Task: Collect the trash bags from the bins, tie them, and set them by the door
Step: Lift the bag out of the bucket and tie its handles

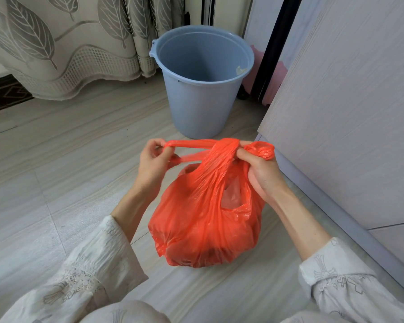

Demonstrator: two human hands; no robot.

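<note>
Orange trash bag [203, 220] at lower centre of frame, full, resting on pale tiled floor [56, 173]; handles drawn up and crossed into half-made knot at centre. Left hand [153, 163] — fingers pinched shut on one stretched handle, pulling toward frame left. Right hand [258, 170] — fingers closed on other handle, bunched end poking out right. Blue bin [202, 89] beyond bag, upper centre, unlined. Leaf-pattern curtain [63, 43] upper left. Pale cabinet panel [348, 101] along right.
</note>
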